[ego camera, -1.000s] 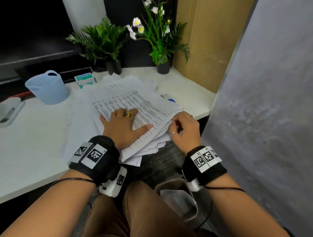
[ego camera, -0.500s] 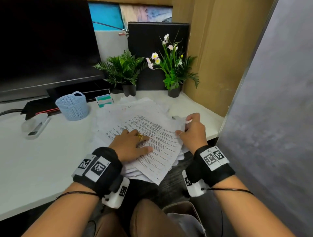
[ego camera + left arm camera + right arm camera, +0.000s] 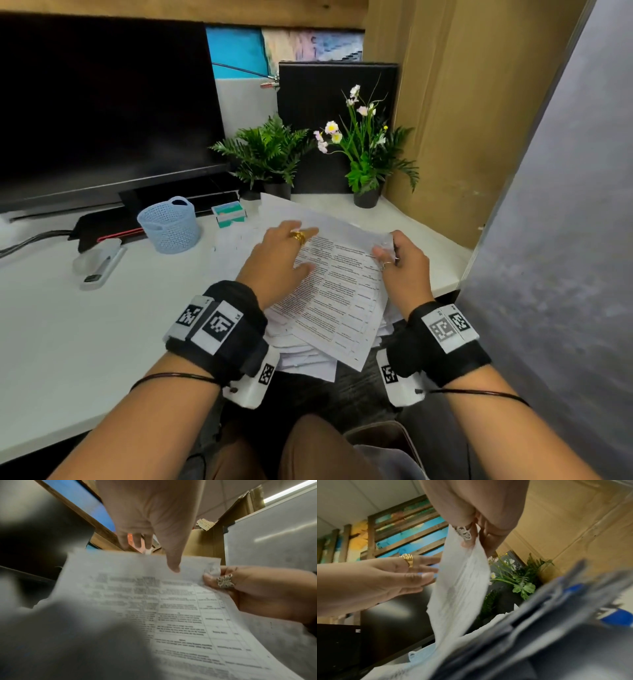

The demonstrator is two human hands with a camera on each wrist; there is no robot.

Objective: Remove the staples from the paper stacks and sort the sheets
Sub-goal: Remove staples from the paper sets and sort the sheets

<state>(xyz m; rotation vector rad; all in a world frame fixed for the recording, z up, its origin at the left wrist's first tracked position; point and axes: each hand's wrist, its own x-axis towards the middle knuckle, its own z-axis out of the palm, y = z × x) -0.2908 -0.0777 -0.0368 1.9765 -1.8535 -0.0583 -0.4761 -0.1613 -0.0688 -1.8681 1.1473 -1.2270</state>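
Right hand (image 3: 404,270) pinching printed sheet (image 3: 339,298) corner, text unreadable

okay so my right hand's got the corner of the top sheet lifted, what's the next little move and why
Probably keep peeling that top sheet up and off the pile. Your right hand pinches its lifted corner, the sheet already curls clear in the right wrist view, and your left hand hovers open beside it, ready to take it.

A white sheet (image 3: 458,582) was pinched at its upper corner by the right hand (image 3: 476,524), on whose thumb a silver ring (image 3: 464,533) was worn. The sheet hung curved towards blurred papers (image 3: 530,632) below. The left hand (image 3: 385,577), ringed in gold, was held open just beside the sheet's edge. Potted flowers (image 3: 518,577) were seen behind.
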